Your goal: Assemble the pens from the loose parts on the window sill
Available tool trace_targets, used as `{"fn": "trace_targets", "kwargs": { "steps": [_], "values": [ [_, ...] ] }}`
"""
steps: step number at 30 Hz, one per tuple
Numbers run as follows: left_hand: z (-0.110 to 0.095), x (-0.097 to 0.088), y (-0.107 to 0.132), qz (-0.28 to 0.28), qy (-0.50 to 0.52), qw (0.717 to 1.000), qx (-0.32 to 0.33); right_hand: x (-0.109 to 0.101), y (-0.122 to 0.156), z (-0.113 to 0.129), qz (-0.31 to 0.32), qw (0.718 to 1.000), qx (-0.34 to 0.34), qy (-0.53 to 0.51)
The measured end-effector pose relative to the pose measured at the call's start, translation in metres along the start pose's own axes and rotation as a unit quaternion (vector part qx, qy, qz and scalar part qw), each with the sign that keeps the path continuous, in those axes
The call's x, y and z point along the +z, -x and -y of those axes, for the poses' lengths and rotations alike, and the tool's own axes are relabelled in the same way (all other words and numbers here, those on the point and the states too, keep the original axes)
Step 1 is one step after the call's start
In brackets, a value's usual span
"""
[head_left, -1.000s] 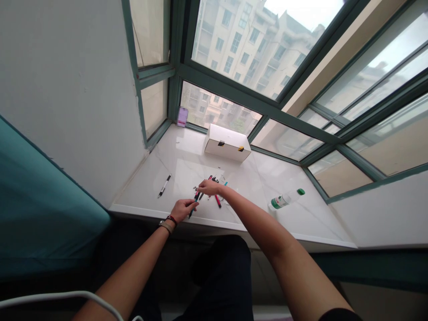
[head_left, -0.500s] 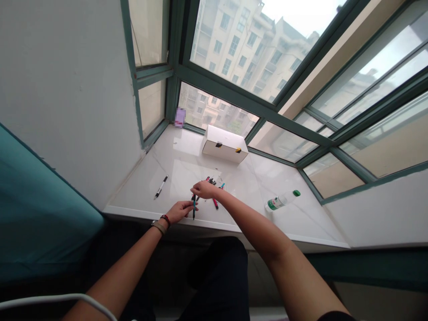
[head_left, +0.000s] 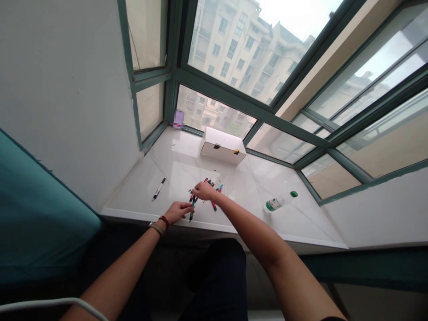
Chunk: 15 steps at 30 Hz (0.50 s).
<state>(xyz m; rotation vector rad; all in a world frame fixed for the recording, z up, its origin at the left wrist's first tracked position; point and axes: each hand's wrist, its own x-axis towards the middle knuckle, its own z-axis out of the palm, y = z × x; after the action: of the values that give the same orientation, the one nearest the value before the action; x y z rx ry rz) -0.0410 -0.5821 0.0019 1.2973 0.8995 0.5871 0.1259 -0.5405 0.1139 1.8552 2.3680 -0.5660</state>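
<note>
My left hand point(head_left: 176, 211) rests near the front edge of a white window ledge point(head_left: 180, 162), its fingers pinched on a dark teal pen point(head_left: 191, 211) that stands nearly upright. My right hand point(head_left: 202, 190) reaches over it with closed fingers at the pen's upper end and at a small heap of pens point(head_left: 211, 187), red, black and teal. What the right fingers hold is too small to make out. A strap and a red band circle my left wrist.
A lone black and white pen point(head_left: 158, 188) lies to the left on the ledge. A white box point(head_left: 222, 146) sits at the back by the window. A clear bottle with a green cap point(head_left: 279, 201) lies on its side at the right. Teal cushion at left.
The teal pen in my left hand has swung from slanted to nearly upright. Both hands stay close together over the pen heap; the view has shifted slightly.
</note>
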Motion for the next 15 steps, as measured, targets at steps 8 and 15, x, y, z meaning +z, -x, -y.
{"fn": "trace_targets", "kwargs": {
  "steps": [8, 15],
  "values": [
    [0.003, 0.012, -0.001, -0.052, -0.045, 0.998, -0.006, 0.007, 0.008, -0.002, 0.033, 0.988, 0.139, -0.065],
    [0.003, 0.002, 0.001, -0.068, 0.053, 0.996, 0.027, 0.026, 0.035, -0.009, -0.118, 0.982, 0.132, -0.066]
  ]
}}
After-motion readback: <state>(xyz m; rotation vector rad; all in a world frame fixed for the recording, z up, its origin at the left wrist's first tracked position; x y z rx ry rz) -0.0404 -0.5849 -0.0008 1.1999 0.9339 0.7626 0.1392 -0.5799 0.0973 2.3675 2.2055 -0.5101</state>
